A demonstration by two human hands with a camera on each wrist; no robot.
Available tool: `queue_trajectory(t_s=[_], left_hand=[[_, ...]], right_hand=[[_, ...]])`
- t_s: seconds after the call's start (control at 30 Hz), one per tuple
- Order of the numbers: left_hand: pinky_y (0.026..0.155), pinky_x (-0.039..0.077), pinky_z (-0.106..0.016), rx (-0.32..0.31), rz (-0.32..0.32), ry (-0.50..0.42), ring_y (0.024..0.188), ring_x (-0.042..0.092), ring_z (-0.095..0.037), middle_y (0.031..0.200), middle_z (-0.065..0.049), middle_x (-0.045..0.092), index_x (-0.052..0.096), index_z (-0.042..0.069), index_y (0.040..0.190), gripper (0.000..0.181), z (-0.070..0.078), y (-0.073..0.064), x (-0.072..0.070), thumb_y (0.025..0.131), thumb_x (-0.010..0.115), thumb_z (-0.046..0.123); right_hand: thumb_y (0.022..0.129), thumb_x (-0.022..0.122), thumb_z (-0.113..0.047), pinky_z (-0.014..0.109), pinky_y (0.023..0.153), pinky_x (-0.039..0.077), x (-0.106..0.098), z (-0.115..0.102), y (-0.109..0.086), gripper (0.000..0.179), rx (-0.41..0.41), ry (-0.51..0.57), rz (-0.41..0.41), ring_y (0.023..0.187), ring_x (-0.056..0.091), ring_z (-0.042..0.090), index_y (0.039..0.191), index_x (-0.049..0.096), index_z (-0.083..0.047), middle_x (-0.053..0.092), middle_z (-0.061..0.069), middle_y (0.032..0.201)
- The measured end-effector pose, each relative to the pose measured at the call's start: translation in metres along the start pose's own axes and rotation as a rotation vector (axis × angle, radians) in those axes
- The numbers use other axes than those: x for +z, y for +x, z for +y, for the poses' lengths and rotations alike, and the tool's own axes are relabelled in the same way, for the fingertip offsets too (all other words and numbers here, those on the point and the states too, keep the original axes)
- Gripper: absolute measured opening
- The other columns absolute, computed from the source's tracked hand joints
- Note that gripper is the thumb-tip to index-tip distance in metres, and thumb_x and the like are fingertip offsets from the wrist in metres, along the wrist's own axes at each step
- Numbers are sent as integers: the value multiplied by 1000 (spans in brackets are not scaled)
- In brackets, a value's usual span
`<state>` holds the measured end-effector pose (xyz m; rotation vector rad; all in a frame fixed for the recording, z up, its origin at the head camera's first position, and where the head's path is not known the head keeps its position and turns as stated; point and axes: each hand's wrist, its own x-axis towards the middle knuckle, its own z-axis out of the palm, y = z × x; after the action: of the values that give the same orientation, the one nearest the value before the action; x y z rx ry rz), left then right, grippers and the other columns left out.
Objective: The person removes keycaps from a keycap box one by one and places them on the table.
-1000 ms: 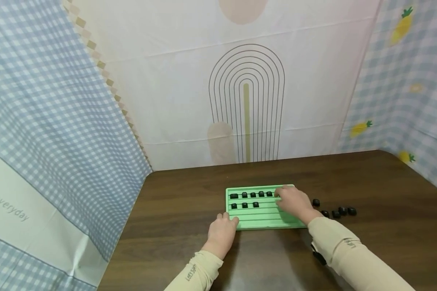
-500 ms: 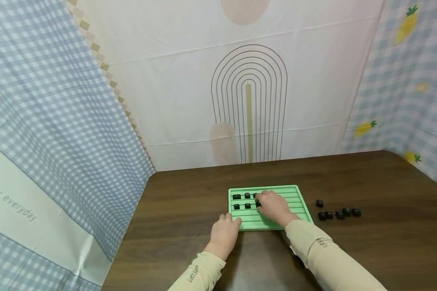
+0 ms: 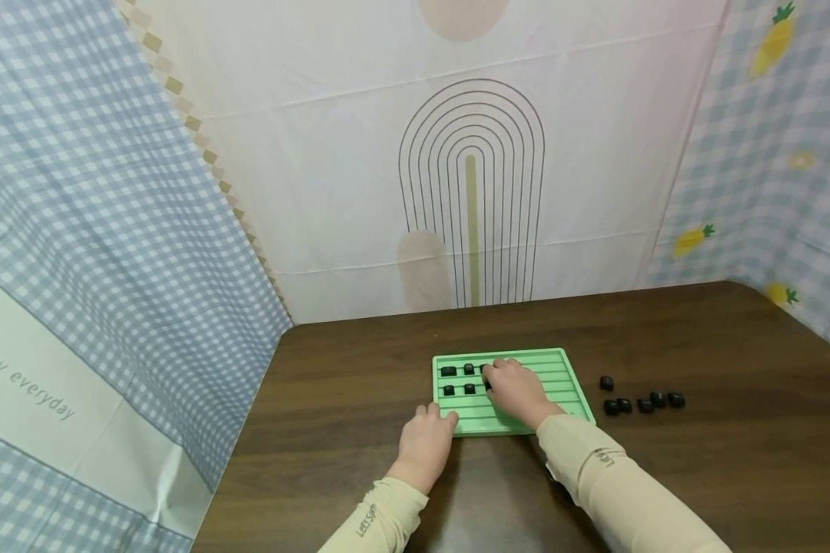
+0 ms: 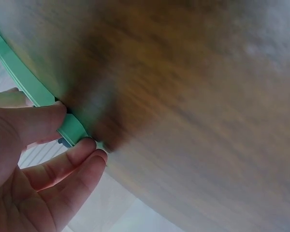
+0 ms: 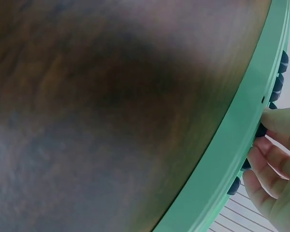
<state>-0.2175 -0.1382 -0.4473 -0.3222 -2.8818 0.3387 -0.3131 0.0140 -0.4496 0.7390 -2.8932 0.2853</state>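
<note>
A light green ridged tray [image 3: 484, 425] lies on the brown table, with black keycaps such as this wide one [image 3: 449, 371] set in two rows on its left part. My left hand [image 3: 425, 444] grips the tray's front left corner, thumb and fingers on either side of it in the left wrist view. Over the middle of the tray, my right hand [image 3: 517, 392] pinches a black keycap [image 5: 261, 130] between thumb and fingers, at the second row's right end. Part of the top row is hidden behind this hand.
Several loose black keycaps [image 3: 657, 399] lie on the table [image 3: 733, 461] to the right of the tray. A patterned cloth [image 3: 346, 192] hangs behind the table's back edge, and checked cloth [image 3: 145, 192] hangs along the left side.
My right hand has moved left from the top row's right end to the second row's third keycap, and has hardly moved in the last half second. The left hand stays at the corner.
</note>
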Motion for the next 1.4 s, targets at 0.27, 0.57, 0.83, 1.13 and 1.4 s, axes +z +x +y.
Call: queue_trajectory(t_s=[0.27, 0.57, 0.83, 1.13, 1.4], left_hand=[[53, 51, -28, 3, -16, -10, 78, 54, -20, 86, -8, 56, 61, 17, 92, 12, 4, 1, 0, 84, 61, 9], [53, 51, -29, 8, -27, -27, 79, 54, -20, 87, -8, 57, 61, 18, 93, 14, 7, 2, 2, 83, 61, 8], [53, 50, -26, -4, -64, -11, 81, 55, -20, 90, -8, 57, 60, 18, 95, 18, 2, 2, 0, 82, 64, 7], [53, 51, -29, -10, -38, -45, 80, 55, -21, 88, -9, 57, 60, 17, 93, 15, -2, 3, 1, 83, 61, 5], [54, 52, -30, -10, -43, -55, 81, 55, -22, 90, -10, 57, 61, 17, 94, 16, 1, 3, 0, 83, 61, 5]], right_hand=[[83, 66, -14, 36, 60, 51, -1, 4, -3, 12, -12, -7, 4, 80, 58, 23, 93, 64, -9, 60, 6, 87], [82, 64, -10, 36, 61, 52, -9, 17, -6, 16, -22, 26, 42, 86, 62, 25, 98, 66, -8, 64, 8, 96], [85, 61, -11, 38, 63, 51, -33, 55, -13, 20, 22, 25, 26, 91, 59, 30, 103, 64, -5, 62, 12, 100], [86, 60, -12, 43, 62, 49, -54, 116, -35, 23, 153, 45, 28, 88, 58, 32, 107, 63, -4, 60, 18, 102], [86, 60, -13, 43, 59, 48, -56, 152, -57, 27, 263, 94, -61, 85, 57, 34, 109, 60, -1, 57, 22, 105]])
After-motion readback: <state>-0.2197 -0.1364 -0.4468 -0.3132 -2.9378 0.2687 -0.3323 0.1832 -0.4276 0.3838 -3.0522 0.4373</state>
